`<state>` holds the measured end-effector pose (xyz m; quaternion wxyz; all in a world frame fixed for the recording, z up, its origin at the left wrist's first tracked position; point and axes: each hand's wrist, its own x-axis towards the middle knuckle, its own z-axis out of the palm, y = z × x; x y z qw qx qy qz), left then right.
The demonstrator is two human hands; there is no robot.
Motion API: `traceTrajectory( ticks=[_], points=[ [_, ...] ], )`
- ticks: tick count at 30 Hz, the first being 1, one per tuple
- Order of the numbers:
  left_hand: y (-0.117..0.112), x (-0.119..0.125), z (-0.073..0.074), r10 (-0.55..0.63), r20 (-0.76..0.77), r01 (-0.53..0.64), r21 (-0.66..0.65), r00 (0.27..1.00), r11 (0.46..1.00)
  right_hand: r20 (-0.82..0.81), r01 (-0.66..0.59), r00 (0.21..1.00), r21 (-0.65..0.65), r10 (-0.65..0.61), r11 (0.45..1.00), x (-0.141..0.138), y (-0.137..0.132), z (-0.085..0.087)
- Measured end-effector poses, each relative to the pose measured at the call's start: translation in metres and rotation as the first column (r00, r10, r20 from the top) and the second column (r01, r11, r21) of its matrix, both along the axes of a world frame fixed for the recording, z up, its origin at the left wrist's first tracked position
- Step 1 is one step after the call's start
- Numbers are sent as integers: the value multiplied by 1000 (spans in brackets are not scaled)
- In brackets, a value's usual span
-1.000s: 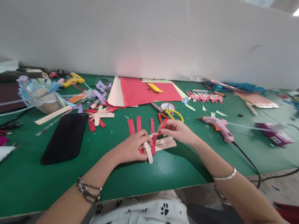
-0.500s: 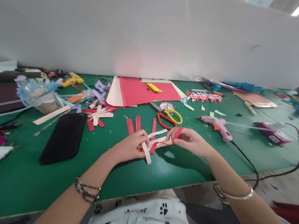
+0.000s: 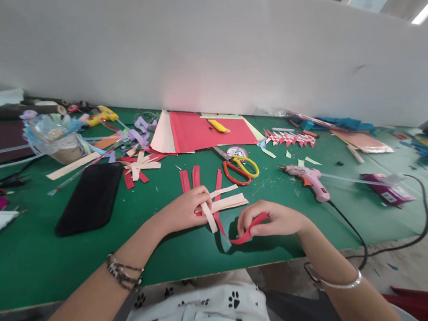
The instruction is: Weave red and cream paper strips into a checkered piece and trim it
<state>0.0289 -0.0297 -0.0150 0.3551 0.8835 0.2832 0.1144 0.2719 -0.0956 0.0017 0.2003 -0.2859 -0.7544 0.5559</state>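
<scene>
On the green table [image 3: 37,258] lies a small weave of red and cream paper strips [image 3: 218,203]. My left hand [image 3: 186,209] presses down on its left side with curled fingers, holding the strips in place. My right hand [image 3: 270,219] is closed in a pinch on a red paper strip [image 3: 244,236] that curves back from the weave toward the table's near edge. Two or three red strips [image 3: 189,178] stick out on the far side of the weave.
Scissors with red and yellow handles [image 3: 239,167] lie just beyond the weave. A pink glue gun [image 3: 308,179] with a black cable sits to the right, a black pouch [image 3: 91,196] to the left. Red and cream paper sheets [image 3: 203,128] and paper scraps line the white back wall.
My right hand has pulled the red strip out of the weave, down and toward me, bending it into a curve. My left hand has stayed on the strips.
</scene>
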Motion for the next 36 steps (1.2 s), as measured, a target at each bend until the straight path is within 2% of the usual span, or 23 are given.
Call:
traceTrajectory(
  ticks=[2,4,7,10,16,26,36],
  points=[
    [0,0,0,0,-11,0,1,1000,1000,15,-56,998,29,55,998,-2,1,1],
    [0,0,0,-3,-23,3,5,1000,1000,44,-57,998,87,53,995,-4,1,1],
    [0,1,0,-14,-25,14,8,1000,1000,97,25,994,212,-47,977,-6,0,1],
    [0,1,1,-13,-19,13,4,1000,1000,180,102,968,352,-174,930,-9,-5,4],
    [0,1,0,-16,-17,16,12,1000,1000,324,121,881,549,-344,827,-11,-18,7],
    [0,1,1,-21,-24,21,14,1000,1000,362,109,844,606,-395,788,-9,-21,-5],
    [0,1,0,-16,8,16,11,1000,1000,377,108,817,642,-435,759,-14,-24,-4]
  ],
)
